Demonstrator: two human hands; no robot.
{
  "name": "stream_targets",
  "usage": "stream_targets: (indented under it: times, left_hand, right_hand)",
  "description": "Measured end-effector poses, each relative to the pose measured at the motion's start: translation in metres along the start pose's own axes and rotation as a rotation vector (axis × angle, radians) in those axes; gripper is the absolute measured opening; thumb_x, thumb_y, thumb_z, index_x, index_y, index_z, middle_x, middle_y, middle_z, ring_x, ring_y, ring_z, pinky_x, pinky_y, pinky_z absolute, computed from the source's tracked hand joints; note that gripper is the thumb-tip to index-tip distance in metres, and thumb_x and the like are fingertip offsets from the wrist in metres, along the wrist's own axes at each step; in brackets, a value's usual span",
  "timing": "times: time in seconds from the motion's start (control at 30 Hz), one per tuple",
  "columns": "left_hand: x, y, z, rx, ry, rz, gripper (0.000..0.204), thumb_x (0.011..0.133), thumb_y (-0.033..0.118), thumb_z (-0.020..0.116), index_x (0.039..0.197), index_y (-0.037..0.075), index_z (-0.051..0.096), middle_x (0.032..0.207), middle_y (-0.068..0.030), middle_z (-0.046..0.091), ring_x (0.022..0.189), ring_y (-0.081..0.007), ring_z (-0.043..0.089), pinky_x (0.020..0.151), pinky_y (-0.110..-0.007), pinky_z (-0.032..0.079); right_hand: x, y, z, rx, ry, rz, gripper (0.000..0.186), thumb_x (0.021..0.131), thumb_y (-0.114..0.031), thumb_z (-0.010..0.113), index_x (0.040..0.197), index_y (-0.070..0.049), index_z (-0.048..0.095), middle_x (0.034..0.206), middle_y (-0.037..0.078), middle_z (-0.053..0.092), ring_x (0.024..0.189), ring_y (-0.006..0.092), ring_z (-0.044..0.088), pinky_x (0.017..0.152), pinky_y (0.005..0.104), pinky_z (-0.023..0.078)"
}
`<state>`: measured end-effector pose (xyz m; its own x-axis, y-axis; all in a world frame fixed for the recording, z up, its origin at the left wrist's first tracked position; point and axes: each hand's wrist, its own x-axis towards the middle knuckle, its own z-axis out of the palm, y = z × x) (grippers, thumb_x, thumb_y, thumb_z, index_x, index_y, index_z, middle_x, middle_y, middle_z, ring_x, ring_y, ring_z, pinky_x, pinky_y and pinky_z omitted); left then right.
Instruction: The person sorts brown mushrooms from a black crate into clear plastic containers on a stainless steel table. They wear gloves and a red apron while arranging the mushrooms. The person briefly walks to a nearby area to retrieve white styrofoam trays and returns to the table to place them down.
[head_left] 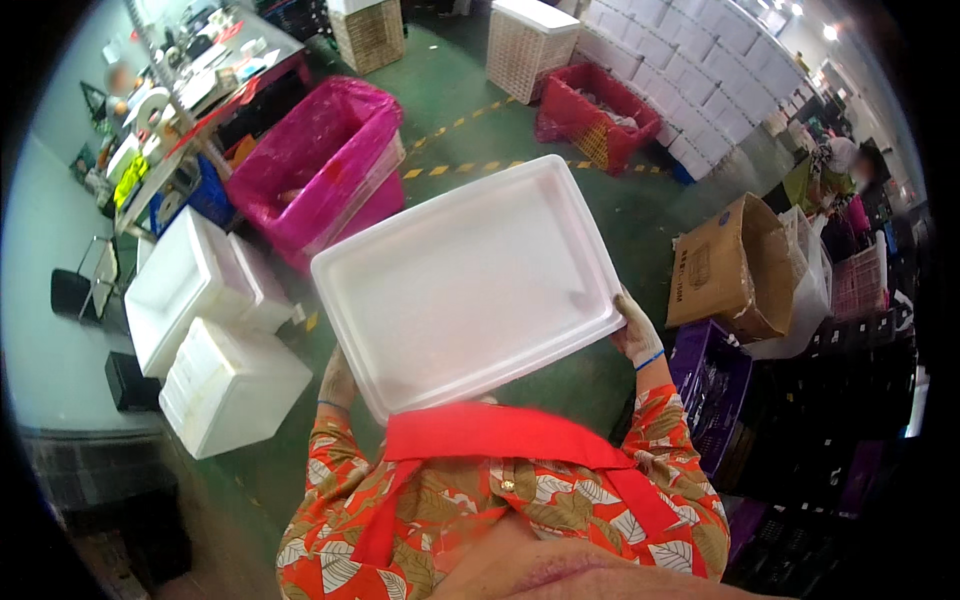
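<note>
A large white foam box lid, rectangular with a raised rim around a shallow flat middle, is held in front of my body, slightly tilted. My left hand grips its near left side; most of the fingers are hidden behind the rim. At the near right corner my right hand is closed on the edge, thumb near the top. Both hands seem to wear pale gloves with blue bands at the wrists. Whether a box sits beneath the lid cannot be seen.
White foam boxes stand on the floor at left, beside a bin lined in pink plastic. A red crate and stacked white boxes stand ahead. To the right are an open cardboard box and a purple crate.
</note>
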<state>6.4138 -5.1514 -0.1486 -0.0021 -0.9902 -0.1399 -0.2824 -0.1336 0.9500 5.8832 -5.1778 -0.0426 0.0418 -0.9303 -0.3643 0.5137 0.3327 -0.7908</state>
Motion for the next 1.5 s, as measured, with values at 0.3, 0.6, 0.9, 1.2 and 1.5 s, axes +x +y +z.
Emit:
stream_targets:
  times: [0.3,0.6,0.9,1.2,1.5]
  left_hand:
    - [0.141,0.054,0.051,-0.299,-0.150,-0.162,0.050,0.099,0.037,0.041,0.132,0.001,0.047,0.113,-0.0141,0.061,0.102,-0.0247,0.061,0.083,-0.035,0.052]
    - [0.364,0.114,0.116,-0.530,-0.200,-0.256,0.050,0.099,0.038,0.041,0.133,0.001,0.046,0.113,-0.0142,0.061,0.103,-0.0251,0.061,0.084,-0.035,0.052]
    - [0.505,0.151,0.175,-0.607,-0.203,-0.334,0.051,0.099,0.038,0.041,0.133,0.001,0.046,0.114,-0.0143,0.061,0.103,-0.0255,0.061,0.085,-0.036,0.051]
    - [0.634,0.176,0.255,-0.634,-0.152,-0.379,0.051,0.099,0.039,0.040,0.133,0.001,0.046,0.115,-0.0145,0.061,0.104,-0.0259,0.061,0.085,-0.036,0.051]
    - [0.746,0.178,0.269,-0.669,0.005,-0.453,0.052,0.099,0.039,0.040,0.133,0.001,0.046,0.116,-0.0146,0.060,0.104,-0.0263,0.060,0.086,-0.037,0.051]
  right_hand:
    - [0.103,-0.031,-0.033,-0.154,0.060,-0.086,0.071,0.084,-0.021,0.065,0.144,0.001,0.033,0.136,0.012,0.050,0.123,0.0228,0.050,0.105,0.0340,0.038]
    - [0.239,-0.140,-0.040,-0.107,0.202,-0.262,0.064,0.087,-0.014,0.055,0.143,0.005,0.031,0.137,0.015,0.047,0.125,0.0245,0.048,0.106,0.0348,0.036]
    - [0.333,-0.195,-0.070,-0.070,0.286,-0.302,0.064,0.086,-0.019,0.059,0.139,0.007,0.035,0.133,0.015,0.050,0.123,0.0246,0.048,0.106,0.0354,0.036]
    - [0.487,-0.300,-0.126,-0.166,0.159,-0.234,0.072,0.084,-0.024,0.067,0.143,0.003,0.035,0.137,0.012,0.049,0.125,0.0228,0.047,0.106,0.0336,0.034]
    - [0.664,-0.381,-0.115,-0.155,-0.086,-0.256,0.077,0.087,-0.028,0.066,0.146,0.004,0.028,0.146,0.013,0.039,0.134,0.0213,0.036,0.112,0.0327,0.024]
